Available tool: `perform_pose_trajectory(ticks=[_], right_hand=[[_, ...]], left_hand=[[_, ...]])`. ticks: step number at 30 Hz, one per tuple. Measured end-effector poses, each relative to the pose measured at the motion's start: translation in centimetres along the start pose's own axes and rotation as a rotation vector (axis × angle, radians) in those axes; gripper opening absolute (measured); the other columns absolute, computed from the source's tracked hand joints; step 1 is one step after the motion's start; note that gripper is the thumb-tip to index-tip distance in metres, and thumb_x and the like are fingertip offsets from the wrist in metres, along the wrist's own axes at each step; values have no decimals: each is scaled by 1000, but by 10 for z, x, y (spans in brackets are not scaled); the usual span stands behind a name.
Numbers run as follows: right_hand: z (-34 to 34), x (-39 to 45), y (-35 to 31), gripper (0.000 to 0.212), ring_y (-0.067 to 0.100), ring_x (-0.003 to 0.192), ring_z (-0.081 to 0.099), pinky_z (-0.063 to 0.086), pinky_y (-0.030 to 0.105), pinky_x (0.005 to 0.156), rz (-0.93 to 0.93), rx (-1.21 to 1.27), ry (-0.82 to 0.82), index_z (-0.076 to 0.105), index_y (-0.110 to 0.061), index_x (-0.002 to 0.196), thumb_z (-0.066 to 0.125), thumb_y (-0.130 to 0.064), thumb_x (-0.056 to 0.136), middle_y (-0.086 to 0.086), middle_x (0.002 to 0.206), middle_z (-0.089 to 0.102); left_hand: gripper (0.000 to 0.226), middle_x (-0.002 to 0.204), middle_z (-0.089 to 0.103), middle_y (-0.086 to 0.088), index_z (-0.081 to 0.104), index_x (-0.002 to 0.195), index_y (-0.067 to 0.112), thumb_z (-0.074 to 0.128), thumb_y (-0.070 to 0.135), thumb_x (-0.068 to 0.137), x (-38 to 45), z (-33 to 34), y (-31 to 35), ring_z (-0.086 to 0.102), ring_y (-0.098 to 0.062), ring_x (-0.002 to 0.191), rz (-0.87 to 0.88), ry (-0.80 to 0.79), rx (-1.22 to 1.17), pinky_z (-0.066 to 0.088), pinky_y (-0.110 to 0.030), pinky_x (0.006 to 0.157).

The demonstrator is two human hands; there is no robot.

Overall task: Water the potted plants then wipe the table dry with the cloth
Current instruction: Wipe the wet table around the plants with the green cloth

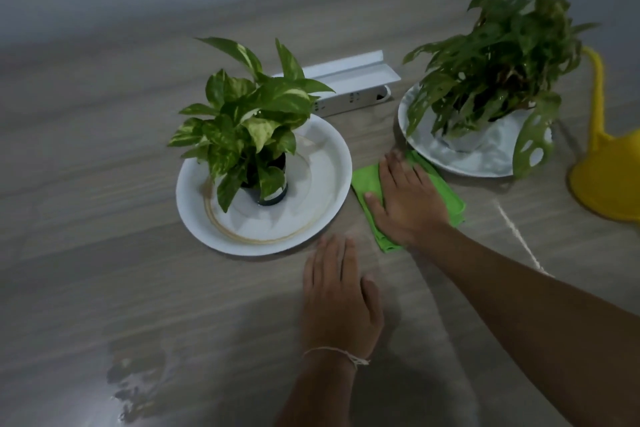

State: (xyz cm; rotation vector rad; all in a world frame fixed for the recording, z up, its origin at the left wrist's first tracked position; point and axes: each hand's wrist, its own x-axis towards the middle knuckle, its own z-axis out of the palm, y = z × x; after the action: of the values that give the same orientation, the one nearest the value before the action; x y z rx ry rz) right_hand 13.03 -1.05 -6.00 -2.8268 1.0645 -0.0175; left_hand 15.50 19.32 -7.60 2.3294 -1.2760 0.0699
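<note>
Head view: right hand [408, 199] is pressing flat, fingers open, wiping the green cloth [367, 180] mid-worktop [104, 149]; left hand [337, 291] is lying open. Next, wet front edge.

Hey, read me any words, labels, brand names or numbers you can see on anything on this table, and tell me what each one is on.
No readable text anywhere in this view.
White power strip: small dark marks by the sockets, too blurred to read.
Dark pot of the left plant: a pale band, no legible print.
Yellow watering can, green cloth, white plates: plain, no markings visible.
</note>
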Motion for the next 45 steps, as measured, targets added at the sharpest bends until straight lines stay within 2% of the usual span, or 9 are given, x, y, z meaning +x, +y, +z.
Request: perform_pose_trajectory(ticks=[3, 11, 16, 19, 22, 29, 35, 40, 45], right_hand=[[4, -14, -2, 87, 22, 158, 4, 3, 43, 127, 30, -7, 11, 13, -7, 162, 8, -62, 95, 11, 171, 10], [13, -135, -21, 86, 25, 157, 16, 12, 44, 127, 57, -20, 61, 24, -4, 159, 15, -62, 96, 13, 168, 21], [19, -196, -46, 84, 27, 156, 20, 15, 46, 126, 71, -33, 77, 27, -2, 158, 18, -61, 98, 16, 167, 24], [24, -226, -61, 82, 29, 154, 24, 19, 48, 125, 57, -20, 81, 31, 0, 156, 24, -58, 99, 18, 165, 28], [28, -250, -71, 81, 28, 155, 22, 20, 49, 125, 50, -8, 74, 30, -1, 156, 26, -58, 99, 17, 165, 26], [28, -251, -72, 83, 28, 156, 18, 14, 49, 126, 37, -9, 70, 26, -1, 158, 26, -58, 98, 17, 167, 22], [29, -253, -73, 83, 25, 157, 13, 13, 48, 127, 53, -4, 70, 22, -3, 159, 23, -61, 99, 15, 168, 19], [27, -253, -73, 83, 25, 157, 14, 11, 47, 127, 73, -29, 79, 23, -3, 159, 21, -60, 98, 14, 168, 20], [31, -261, -96, 85, 26, 157, 12, 12, 48, 127, 165, -44, 85, 21, -1, 159, 19, -60, 97, 15, 168, 18]], left_hand=[[56, 145, 52, -15, 54, 140, 6, 48, 26, 88, 1, 3, -2, 43, -33, 141, -34, 55, -37, 35, -50, 114], [64, 147, 50, -17, 52, 140, 2, 29, 29, 87, -26, -17, -2, 41, -32, 142, -155, -12, -153, 32, -45, 118], [62, 147, 51, -18, 53, 140, 2, 33, 28, 88, -68, -32, -8, 42, -33, 141, -68, -74, -98, 33, -47, 118], [59, 145, 53, -18, 55, 138, 2, 34, 27, 89, -81, -36, -9, 45, -33, 139, -71, -83, -64, 34, -48, 116], [63, 149, 48, -17, 51, 142, 1, 28, 29, 90, -86, -39, -7, 41, -32, 143, -90, -102, -55, 28, -45, 119], [75, 159, 35, -11, 40, 150, 5, 13, 36, 87, -83, -44, -2, 24, -23, 151, -128, -167, -45, 8, -31, 123], [71, 153, 44, -13, 47, 145, 2, 17, 38, 92, -82, -42, -10, 32, -26, 147, -120, -154, -94, 22, -39, 122], [69, 155, 39, -15, 42, 147, 3, 16, 39, 95, -83, -53, -20, 27, -27, 149, -13, -221, -133, 22, -41, 123], [63, 154, 40, -19, 43, 146, 0, 21, 37, 99, -89, -80, -63, 27, -31, 149, 96, -231, -108, 26, -43, 121]])
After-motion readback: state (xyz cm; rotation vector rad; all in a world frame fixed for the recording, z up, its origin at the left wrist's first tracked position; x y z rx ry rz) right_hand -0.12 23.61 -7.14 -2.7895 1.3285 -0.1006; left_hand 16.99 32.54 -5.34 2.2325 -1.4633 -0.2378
